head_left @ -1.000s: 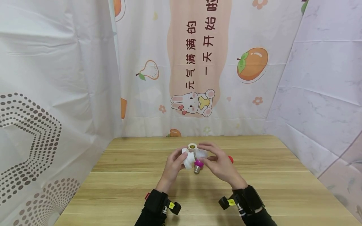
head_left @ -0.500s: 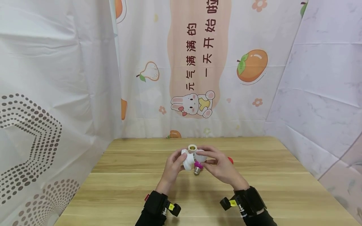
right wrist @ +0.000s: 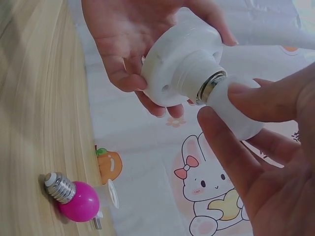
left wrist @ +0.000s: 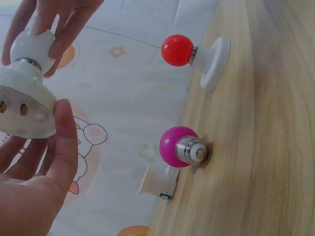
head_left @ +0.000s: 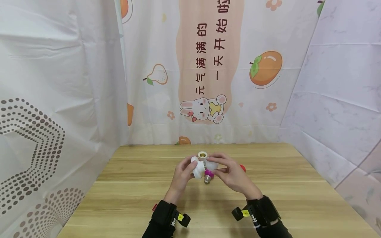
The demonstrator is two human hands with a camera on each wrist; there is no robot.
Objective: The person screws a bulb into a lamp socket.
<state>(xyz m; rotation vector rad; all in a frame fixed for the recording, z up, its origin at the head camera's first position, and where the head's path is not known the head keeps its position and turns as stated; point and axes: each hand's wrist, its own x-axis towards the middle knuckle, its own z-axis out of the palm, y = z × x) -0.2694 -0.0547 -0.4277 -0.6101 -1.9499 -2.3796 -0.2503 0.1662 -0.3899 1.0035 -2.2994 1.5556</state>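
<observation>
In the head view my left hand grips a white round lamp holder by its wide base, with the socket turned to the right. My right hand pinches a white light bulb between thumb and fingers. The bulb's cap sits in the socket mouth, and a strip of its metal thread shows between bulb and holder. Two brass-coloured contacts can be seen inside the holder's underside in the left wrist view. Both hands are raised above the table.
A magenta bulb lies on the wooden table, its metal cap toward me. Behind it stands another white lamp holder, with its socket facing up. To the right, a red bulb sits in a white holder.
The fingers of my right hand have shifted around the white bulb, with the index finger now bent lower over it. My left hand and the lamp holder stay nearly still.
</observation>
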